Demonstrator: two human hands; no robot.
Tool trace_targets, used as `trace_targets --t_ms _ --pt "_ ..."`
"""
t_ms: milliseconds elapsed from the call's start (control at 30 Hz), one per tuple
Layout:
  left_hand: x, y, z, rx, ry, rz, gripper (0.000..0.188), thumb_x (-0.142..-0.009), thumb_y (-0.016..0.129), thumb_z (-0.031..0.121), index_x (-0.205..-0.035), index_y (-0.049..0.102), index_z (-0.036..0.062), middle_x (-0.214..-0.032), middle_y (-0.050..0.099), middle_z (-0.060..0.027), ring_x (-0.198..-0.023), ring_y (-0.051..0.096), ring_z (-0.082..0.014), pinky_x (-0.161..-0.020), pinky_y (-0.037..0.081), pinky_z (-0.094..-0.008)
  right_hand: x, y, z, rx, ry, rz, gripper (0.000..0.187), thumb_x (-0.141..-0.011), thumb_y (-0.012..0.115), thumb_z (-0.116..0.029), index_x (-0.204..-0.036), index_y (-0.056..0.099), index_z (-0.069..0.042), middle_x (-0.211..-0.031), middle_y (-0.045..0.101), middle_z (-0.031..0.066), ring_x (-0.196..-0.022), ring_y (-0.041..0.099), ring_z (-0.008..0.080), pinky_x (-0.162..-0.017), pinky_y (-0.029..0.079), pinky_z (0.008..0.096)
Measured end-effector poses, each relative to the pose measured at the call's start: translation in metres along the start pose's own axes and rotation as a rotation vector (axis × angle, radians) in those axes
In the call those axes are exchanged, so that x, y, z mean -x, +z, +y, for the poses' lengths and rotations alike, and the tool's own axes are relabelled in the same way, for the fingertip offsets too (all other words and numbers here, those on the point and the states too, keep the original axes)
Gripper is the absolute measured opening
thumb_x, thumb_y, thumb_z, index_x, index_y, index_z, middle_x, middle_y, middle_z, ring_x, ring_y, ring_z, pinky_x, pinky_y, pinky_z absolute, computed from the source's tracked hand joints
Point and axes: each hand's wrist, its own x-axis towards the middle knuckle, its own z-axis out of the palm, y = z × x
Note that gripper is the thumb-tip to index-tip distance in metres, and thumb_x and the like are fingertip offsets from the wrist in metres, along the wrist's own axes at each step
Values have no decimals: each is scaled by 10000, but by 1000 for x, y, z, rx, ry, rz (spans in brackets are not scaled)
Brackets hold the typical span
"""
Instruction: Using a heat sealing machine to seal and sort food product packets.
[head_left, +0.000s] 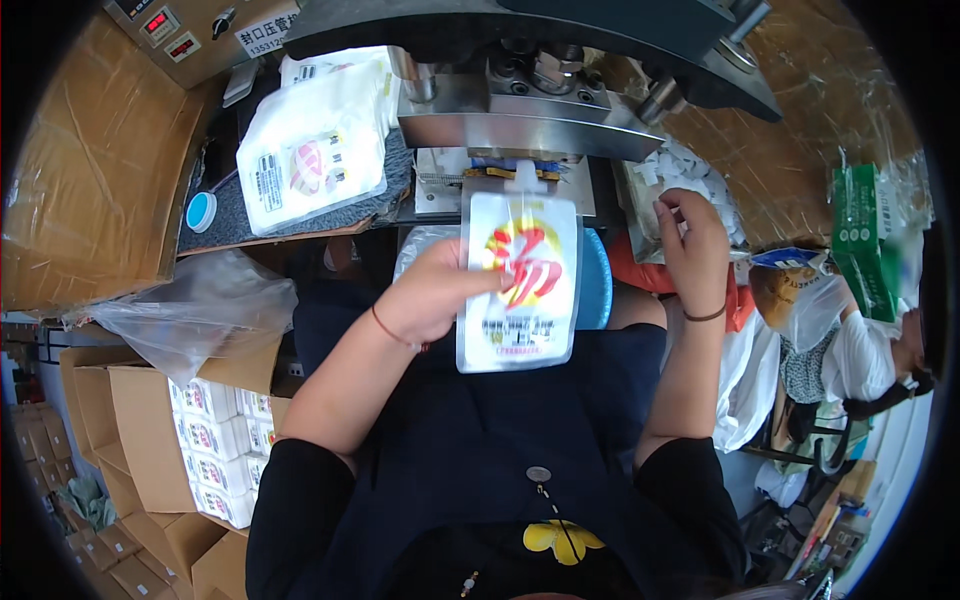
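Note:
My left hand [430, 290] grips a white spout pouch [520, 300] with a red and yellow print, its thumb lying across the front. The pouch stands upright in the view, and its clear spout [525, 177] points into the metal press [530, 130]. On the right, my right hand [695, 245] hovers at the edge of a bin [650, 205] of small white pieces [695, 170]. Its fingers are curled with thumb and fingertips close together; whether something small sits between them is hidden.
A stack of white pouches [320, 150] lies on a grey mat at the left, beside a round blue-and-white lid [201, 212]. Cardboard [90, 170] walls both sides. An open carton [150, 430] of packed goods stands lower left. A green box [865, 240] and another person [860, 360] are at right.

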Motion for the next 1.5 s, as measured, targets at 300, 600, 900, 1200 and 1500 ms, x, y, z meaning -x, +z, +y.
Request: trace_targets --t_ms 300,600,900,1200,1500 --pt "-10 2 19 -26 -3 95 335 -929 689 92 -1222 600 -44 -1133 700 -141 -988 706 -189 -850 581 -328 44 24 -9 -58 -260 219 110 -777 694 -19 -865 631 -45 -850 643 104 -798 613 309 -717 476 396" --pt "34 -57 -43 -949 431 616 328 -949 661 215 -1144 510 -2 -1095 613 -172 -966 642 -251 -868 541 -374 144 77 -3 -44 -105 -424 476 -686 811 -236 -1102 652 -68 -1129 594 130 -1071 568 313 -907 463 414" --pt "72 -78 -102 -2097 456 256 150 -836 666 153 -966 612 98 -1055 669 -70 -1241 568 -258 -1158 256 -592 182 79 12 -172 -32 -811 269 -838 714 -160 -1049 583 -56 -983 675 137 -1006 637 320 -868 499 408" --pt "104 -83 -134 -1977 -89 48 372 -968 529 440 -1084 742 158 -1025 679 -77 -963 630 -284 -867 466 -430 236 102 19 -480 -101 -962 293 -973 550 -268 -1063 694 -30 -1054 704 180 -991 661 359 -900 509 455" --pt "46 -121 -117 -2030 -627 361 666 -748 699 675 -1217 700 202 -1258 624 -93 -1220 543 -289 -1001 404 -442 205 91 -26 229 -41 -1200 337 -955 529 -389 -962 721 -112 -951 715 134 -923 684 340 -782 537 456"
